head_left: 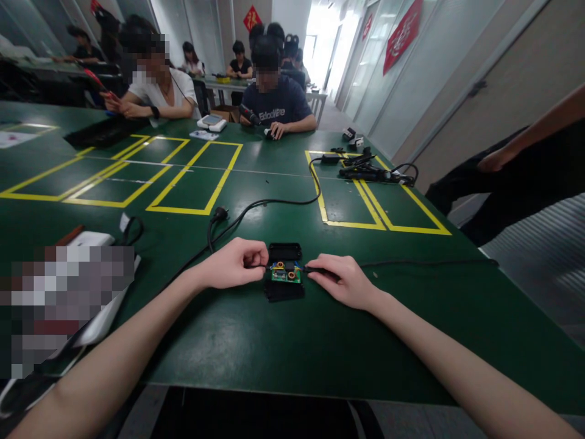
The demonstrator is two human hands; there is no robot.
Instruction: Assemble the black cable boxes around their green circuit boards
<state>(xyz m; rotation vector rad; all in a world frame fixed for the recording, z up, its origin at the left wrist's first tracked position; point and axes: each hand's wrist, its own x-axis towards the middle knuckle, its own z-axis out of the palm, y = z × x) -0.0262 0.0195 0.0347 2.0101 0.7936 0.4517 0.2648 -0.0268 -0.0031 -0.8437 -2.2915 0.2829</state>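
A small green circuit board (pixel 286 275) with copper-wound coils and thin coloured wires is between my two hands, over the table. My left hand (pixel 233 263) pinches the black cable end at the board's left side. On the other side, my right hand (pixel 343 280) grips a second black cable (pixel 311 269) close to where it meets the board. Just beyond the board lies an open black plastic case half (pixel 284 251). A flat, ribbed black piece (pixel 284 292), perhaps the other half, is on the near side. My fingers partly hide both cables.
A black cord (pixel 274 200) with a plug (pixel 221 213) crosses the green table (pixel 228 341). Several black adapters and cables (pixel 365 167) are bundled at the far right. Two people sit opposite, one with a power screwdriver (pixel 250 114). Another person (pixel 507 158) stands at right.
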